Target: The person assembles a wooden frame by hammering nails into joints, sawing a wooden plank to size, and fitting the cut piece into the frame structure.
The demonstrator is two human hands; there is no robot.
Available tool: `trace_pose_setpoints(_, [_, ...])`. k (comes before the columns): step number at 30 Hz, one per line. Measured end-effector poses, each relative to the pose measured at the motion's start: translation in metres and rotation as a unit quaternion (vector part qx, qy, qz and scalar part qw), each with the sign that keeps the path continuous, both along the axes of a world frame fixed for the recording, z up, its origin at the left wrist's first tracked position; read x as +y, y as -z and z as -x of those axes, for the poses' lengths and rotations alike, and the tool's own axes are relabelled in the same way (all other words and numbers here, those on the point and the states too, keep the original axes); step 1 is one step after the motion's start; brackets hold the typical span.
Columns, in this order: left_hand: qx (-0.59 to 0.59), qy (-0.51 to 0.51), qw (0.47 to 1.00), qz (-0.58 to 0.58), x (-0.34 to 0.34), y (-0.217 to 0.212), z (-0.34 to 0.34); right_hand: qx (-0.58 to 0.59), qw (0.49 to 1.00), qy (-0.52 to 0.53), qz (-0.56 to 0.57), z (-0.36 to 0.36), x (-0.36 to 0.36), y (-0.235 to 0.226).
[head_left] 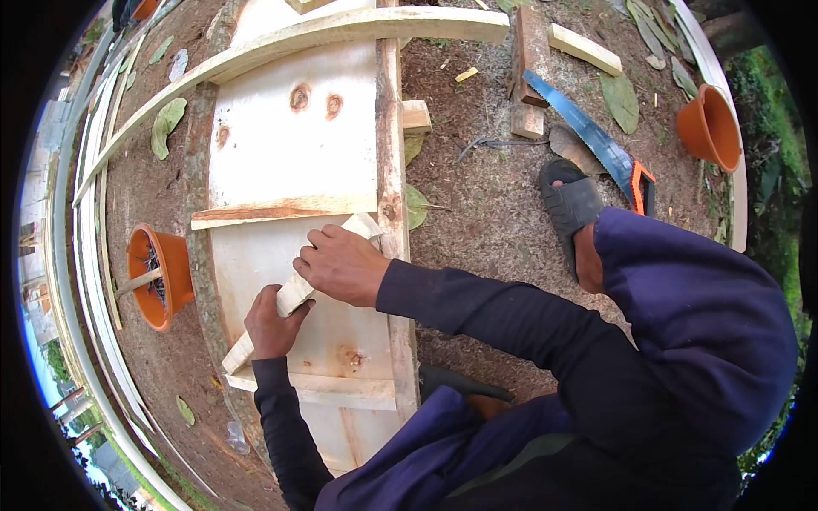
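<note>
A short pale wooden batten (295, 293) lies slantwise over the wooden panel (298, 153), between two crosspieces. My right hand (342, 266) is closed around its upper part, with the batten's far end showing beyond the fingers. Lower down, my left hand (274, 324) grips the same batten, thumb on one side and fingers on the other. The batten's lower left end rests near the lower crosspiece (332, 392). Above my hands, the upper crosspiece (281, 211) spans the panel between its long side rails.
A long timber (341, 30) crosses the panel's far end. To the right lie a handsaw (588, 132) with an orange handle, wood blocks (530, 60) and an orange pot (709, 129). Another orange pot (170, 277), holding nails, stands left. My sandalled foot (569, 209) is beside the saw.
</note>
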State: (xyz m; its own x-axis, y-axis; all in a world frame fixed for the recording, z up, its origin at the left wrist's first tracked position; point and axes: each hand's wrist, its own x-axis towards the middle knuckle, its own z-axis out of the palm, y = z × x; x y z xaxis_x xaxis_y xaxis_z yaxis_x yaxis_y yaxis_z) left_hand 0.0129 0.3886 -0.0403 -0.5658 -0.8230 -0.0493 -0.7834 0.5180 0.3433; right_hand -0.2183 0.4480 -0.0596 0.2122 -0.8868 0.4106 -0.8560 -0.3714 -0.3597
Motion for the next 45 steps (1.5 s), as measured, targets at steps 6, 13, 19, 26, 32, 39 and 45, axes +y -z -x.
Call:
trace_pose_setpoints(6, [-0.001,0.003,1.0,0.0,-0.01,0.004,-0.001,0.002,1.0,0.008,-0.009,0.002,-0.011,-0.001])
trace_pose_setpoints(13, [0.015,0.006,1.0,0.0,-0.006,0.004,-0.001,-0.002,1.0,0.014,-0.005,-0.002,-0.002,0.0])
trace_pose_setpoints(19, [0.007,0.029,0.999,0.014,-0.004,0.005,-0.001,-0.012,0.999,0.029,0.015,-0.006,0.006,0.0])
trace_pose_setpoints(26, [0.007,0.024,0.999,0.046,-0.007,0.015,-0.007,-0.02,0.99,-0.125,-0.063,-0.032,0.044,-0.045])
trace_pose_setpoints(32, [0.013,0.026,0.999,0.037,-0.012,0.0,-0.008,0.175,0.933,-0.286,-0.132,-0.019,0.017,-0.106])
trace_pose_setpoints(39, [0.041,0.037,0.998,0.032,-0.004,0.003,-0.013,0.384,0.837,-0.335,-0.198,0.058,0.022,-0.151])
trace_pose_setpoints(45, [0.05,0.035,0.997,0.04,-0.002,-0.003,-0.022,0.388,0.858,-0.213,-0.262,0.11,0.032,-0.169])
